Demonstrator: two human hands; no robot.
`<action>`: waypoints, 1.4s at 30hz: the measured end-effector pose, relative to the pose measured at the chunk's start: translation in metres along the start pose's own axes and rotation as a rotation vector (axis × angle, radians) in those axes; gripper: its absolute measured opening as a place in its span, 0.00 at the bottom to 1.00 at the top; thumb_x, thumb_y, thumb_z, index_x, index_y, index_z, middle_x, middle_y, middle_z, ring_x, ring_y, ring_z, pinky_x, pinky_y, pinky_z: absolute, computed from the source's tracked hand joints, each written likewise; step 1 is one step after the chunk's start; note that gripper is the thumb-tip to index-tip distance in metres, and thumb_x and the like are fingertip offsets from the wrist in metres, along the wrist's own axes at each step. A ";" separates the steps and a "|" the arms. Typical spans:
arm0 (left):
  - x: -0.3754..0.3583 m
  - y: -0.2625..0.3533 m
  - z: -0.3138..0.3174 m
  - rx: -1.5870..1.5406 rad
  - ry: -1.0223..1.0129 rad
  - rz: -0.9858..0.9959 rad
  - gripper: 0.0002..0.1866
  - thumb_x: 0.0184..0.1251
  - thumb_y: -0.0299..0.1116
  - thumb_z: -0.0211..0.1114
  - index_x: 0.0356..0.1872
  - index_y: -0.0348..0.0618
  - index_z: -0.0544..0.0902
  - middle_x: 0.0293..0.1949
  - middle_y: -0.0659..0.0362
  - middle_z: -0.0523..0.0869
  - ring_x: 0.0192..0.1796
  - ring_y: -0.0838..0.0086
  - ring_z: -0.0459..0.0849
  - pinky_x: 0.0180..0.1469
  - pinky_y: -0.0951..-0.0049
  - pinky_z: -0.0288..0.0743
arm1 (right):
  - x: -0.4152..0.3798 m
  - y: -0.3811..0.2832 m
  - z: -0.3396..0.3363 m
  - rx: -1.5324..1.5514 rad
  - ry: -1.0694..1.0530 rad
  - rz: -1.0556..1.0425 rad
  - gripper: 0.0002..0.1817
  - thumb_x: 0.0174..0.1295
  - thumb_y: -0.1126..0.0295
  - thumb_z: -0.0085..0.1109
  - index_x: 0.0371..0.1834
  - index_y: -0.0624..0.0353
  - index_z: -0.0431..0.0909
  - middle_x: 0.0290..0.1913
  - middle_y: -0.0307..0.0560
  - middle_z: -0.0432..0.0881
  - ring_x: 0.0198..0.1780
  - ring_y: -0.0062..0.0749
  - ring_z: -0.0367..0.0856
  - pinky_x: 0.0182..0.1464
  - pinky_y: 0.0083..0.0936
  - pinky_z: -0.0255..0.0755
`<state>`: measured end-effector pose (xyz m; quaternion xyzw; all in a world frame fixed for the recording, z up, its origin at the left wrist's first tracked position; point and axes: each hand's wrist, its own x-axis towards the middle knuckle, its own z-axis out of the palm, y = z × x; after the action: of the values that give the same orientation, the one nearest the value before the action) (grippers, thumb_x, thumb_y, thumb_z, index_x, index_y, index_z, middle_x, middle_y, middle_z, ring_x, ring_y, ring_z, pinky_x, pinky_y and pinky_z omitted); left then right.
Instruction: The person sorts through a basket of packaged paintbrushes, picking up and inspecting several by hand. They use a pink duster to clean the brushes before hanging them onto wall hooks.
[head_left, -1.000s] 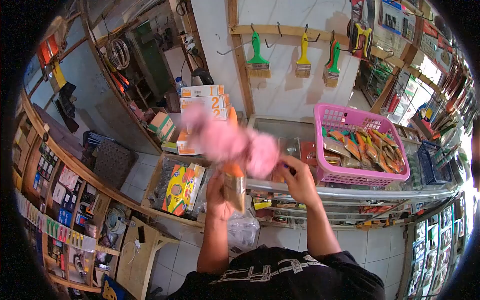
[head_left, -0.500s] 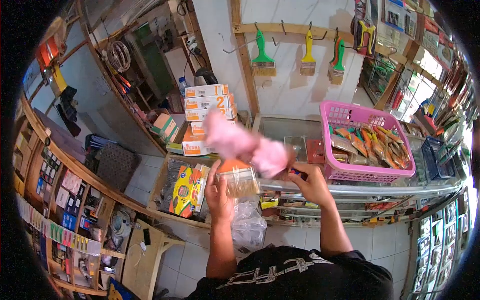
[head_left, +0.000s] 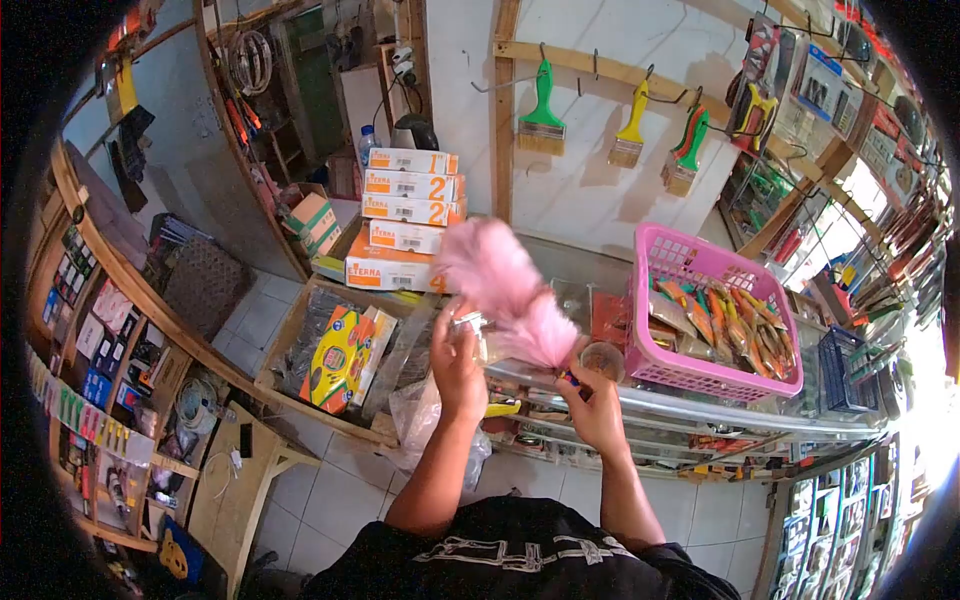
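A fluffy pink duster is in my right hand, whose fingers are closed round its short dark handle. The duster's head slants up and left over the glass counter, its edges slightly blurred. My left hand is raised just below the fluff, with its fingers closed round a wide paintbrush. Only a small pale part of that brush shows; the duster and my fingers cover the rest. A small round tub stands on the counter just behind my right hand.
A pink basket of packets stands right on the glass counter. Stacked Eterna boxes rise at the back left, near a yellow-and-red box. Paintbrushes hang on the wall. A plastic bag lies below my left hand.
My right hand has moved left and slightly down with the duster. The paintbrush in my left hand, plainly visible before, is now mostly covered. The view has shifted slightly.
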<state>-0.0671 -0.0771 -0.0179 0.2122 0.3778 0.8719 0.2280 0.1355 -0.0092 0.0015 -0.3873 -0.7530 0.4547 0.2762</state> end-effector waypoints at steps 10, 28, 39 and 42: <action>0.025 0.010 -0.004 -0.518 0.002 -0.352 0.19 0.84 0.35 0.58 0.69 0.41 0.75 0.60 0.55 0.84 0.58 0.73 0.84 0.61 0.67 0.80 | 0.005 0.022 0.018 0.072 -0.101 -0.353 0.13 0.68 0.71 0.72 0.50 0.69 0.86 0.38 0.52 0.88 0.40 0.24 0.79 0.47 0.30 0.77; 0.010 0.023 -0.008 0.000 0.015 -0.013 0.25 0.79 0.30 0.65 0.72 0.39 0.73 0.58 0.59 0.82 0.53 0.78 0.80 0.58 0.72 0.76 | 0.027 0.006 0.014 0.133 -0.007 -0.326 0.11 0.64 0.74 0.73 0.45 0.70 0.85 0.39 0.50 0.88 0.39 0.28 0.80 0.48 0.32 0.76; -0.006 0.056 -0.036 0.371 -0.171 -0.026 0.20 0.84 0.33 0.60 0.69 0.36 0.77 0.67 0.54 0.81 0.69 0.72 0.77 0.73 0.67 0.68 | 0.062 0.026 0.021 0.042 0.008 -0.076 0.23 0.69 0.64 0.72 0.59 0.71 0.85 0.49 0.62 0.91 0.47 0.34 0.89 0.55 0.32 0.80; -0.005 0.046 -0.039 0.456 -0.090 0.050 0.19 0.84 0.31 0.60 0.69 0.37 0.77 0.66 0.54 0.82 0.68 0.72 0.78 0.72 0.68 0.69 | 0.071 0.045 0.036 0.095 0.084 -0.089 0.26 0.70 0.63 0.70 0.64 0.71 0.82 0.50 0.64 0.90 0.52 0.45 0.90 0.58 0.36 0.79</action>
<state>-0.0948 -0.1300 -0.0086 0.3063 0.5489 0.7591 0.1692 0.0841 0.0461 -0.0500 -0.3589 -0.7345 0.4606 0.3458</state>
